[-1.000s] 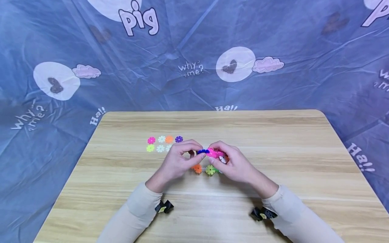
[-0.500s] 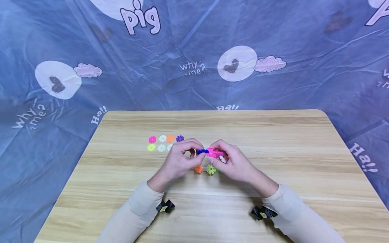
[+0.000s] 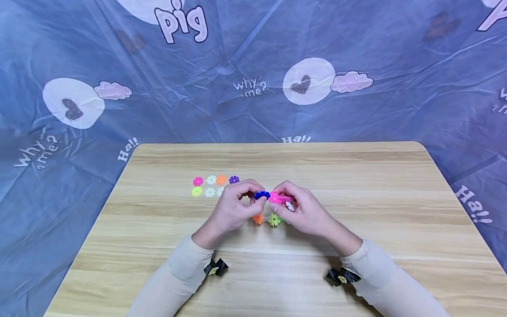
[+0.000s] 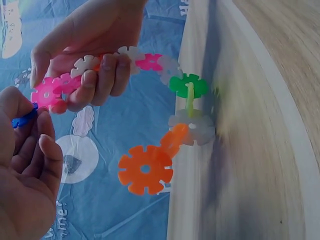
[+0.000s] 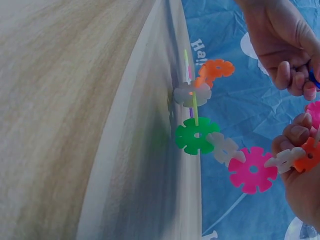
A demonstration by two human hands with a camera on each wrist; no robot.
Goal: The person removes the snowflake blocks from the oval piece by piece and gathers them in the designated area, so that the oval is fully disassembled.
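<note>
The left hand (image 3: pixel 233 204) pinches a blue disc (image 3: pixel 262 194) between thumb and fingers, holding its edge against a pink disc (image 3: pixel 274 198) at the end of a chain of slotted discs (image 4: pixel 150 61). The right hand (image 3: pixel 303 213) grips that end of the chain, its fingers curled round the pieces next to the pink one. Whether the blue disc is slotted in cannot be told.

From the right hand the chain curves round through white and pink pieces to a green disc (image 5: pixel 197 136), then a yellow, a whitish and finally an orange disc (image 4: pixel 145 170). The hands are close together above the worktop (image 3: pixel 273 288). Beyond the left hand, loose discs lie in two rows: pink (image 3: pixel 197 181), white (image 3: pixel 211 179), orange (image 3: pixel 221 179) and purple (image 3: pixel 234 179) at the back; yellow (image 3: pixel 196 191) and white in front, partly hidden by the hand.
</note>
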